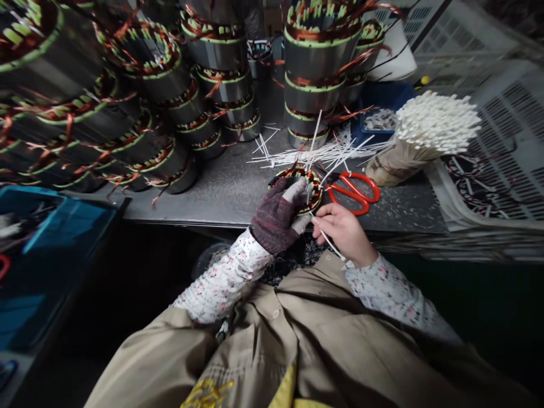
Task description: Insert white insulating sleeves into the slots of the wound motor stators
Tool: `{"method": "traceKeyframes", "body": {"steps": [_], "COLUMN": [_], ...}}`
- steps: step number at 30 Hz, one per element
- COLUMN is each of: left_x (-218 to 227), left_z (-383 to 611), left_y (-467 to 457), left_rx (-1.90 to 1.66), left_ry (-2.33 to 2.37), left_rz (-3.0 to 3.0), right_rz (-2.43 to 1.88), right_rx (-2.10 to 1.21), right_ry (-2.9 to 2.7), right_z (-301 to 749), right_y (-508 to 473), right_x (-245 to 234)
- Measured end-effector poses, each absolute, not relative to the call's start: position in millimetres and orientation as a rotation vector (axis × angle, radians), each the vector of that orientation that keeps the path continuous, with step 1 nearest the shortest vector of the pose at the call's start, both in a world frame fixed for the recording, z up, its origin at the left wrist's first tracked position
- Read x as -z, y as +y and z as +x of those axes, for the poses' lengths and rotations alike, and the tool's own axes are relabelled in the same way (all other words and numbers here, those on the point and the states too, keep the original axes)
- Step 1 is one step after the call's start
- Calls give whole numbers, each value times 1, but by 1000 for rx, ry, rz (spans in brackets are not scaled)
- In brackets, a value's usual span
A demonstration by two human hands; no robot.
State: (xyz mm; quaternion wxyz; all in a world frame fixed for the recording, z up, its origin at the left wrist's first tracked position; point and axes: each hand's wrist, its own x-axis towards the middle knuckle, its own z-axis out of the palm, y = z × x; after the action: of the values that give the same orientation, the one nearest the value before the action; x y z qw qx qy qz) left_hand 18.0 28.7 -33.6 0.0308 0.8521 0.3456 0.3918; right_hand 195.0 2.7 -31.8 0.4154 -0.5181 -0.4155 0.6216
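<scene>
A round motor stator (312, 182) with copper windings sits at the front edge of the grey bench (229, 192). My left hand (278, 218), in a dark knitted glove with pale fingertips, is wrapped over the stator's near side. My bare right hand (342, 232) pinches a thin white sleeve tube (329, 242) beside the stator's right edge. Red-handled scissors (355, 191) lie just behind my right hand.
Stacks of wound stators (148, 102) fill the back and left of the bench, with another stack (317, 68) behind the loose white tubes (314, 152). A bundle of white tubes (429, 127) lies at the right. Grey slotted crates (480, 147) stand at the right, a blue bin (51, 238) at the left.
</scene>
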Motion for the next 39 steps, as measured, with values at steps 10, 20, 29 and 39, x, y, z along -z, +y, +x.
{"method": "traceKeyframes", "body": {"steps": [10,20,29,39], "left_x": [32,25,24,36], "left_z": [20,21,19,16], "left_y": [38,35,41,45], "left_rx": [-1235,-1278,-1316,-1379], "left_ry": [931,920,787,627], "left_rz": [2374,2343,2432,2401], "right_rz": [-1097,-1255,-1195,-1412], "right_rx": [-1325,-608,-713,-716], "right_ry": [-1002,-1646,-1634,-1696], "right_z": [187,203,202,203], "right_y": [-6,-16,-4,1], "right_x": [42,27,27,27]}}
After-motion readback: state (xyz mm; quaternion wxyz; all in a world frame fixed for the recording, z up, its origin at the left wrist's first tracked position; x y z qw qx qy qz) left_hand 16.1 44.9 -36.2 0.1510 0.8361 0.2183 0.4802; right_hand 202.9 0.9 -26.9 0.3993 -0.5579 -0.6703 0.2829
